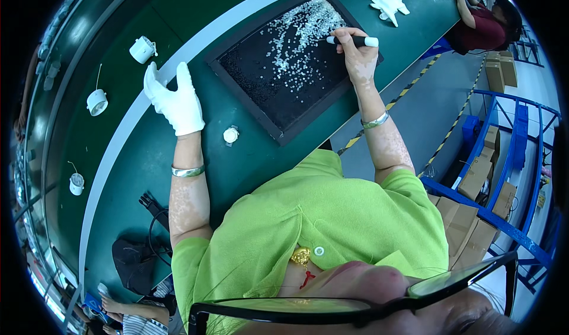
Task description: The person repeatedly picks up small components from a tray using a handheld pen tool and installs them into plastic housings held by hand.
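My left hand (175,98), in a white glove, is held with thumb and fingers apart over the pale strip along the green table; nothing shows in it. Just beyond its fingertips is a white cylindrical housing (142,50). My bare right hand (360,62) grips a black pen-shaped tool (355,41) with white ends, one end pointing at the dark tray (252,111). Many small clear pieces (305,36) lie scattered in that tray, thickest toward its far corner. Between my left hand and the tray rests a small round white part (230,135).
Two more white housings with wires (97,102) (76,184) stand at the left. A crumpled white glove (387,3) lies past the tray. A black cap-like item (133,265) is at lower left. Co-workers sit at far right and lower left. Blue racks (492,216) hold cartons.
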A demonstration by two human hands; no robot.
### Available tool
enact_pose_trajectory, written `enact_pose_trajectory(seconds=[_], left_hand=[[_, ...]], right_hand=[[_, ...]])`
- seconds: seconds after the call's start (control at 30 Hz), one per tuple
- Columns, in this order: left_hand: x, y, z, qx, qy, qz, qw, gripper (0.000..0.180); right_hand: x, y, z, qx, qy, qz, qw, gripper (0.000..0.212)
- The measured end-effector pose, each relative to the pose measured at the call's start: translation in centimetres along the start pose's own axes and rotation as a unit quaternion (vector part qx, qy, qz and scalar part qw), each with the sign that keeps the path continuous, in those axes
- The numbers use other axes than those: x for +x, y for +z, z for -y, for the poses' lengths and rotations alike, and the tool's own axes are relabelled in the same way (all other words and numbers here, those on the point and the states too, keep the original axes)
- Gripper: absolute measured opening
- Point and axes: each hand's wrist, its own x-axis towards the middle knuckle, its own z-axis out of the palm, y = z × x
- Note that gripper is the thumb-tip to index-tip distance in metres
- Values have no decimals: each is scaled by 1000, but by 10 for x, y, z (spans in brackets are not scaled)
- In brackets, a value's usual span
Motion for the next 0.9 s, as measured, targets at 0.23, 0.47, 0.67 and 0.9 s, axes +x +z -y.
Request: enact_pose_trajectory(seconds=[0.23,0.47,0.67,0.9], left_hand=[[1,2,2,-3,0,9,1000,60],[1,4,4,-6,1,9,1000,55],[1,6,6,-5,2,15,1000,55],[1,6,3,-7,4,10,1000,55]], right_hand=[[1,-1,-6,-5,-3,15,1000,21],[-3,8,0,-184,-142,-12,972,22],[-5,-9,4,-96,-38,-132,986,45],[-2,-7,5,-120,-14,-123,985,50]])
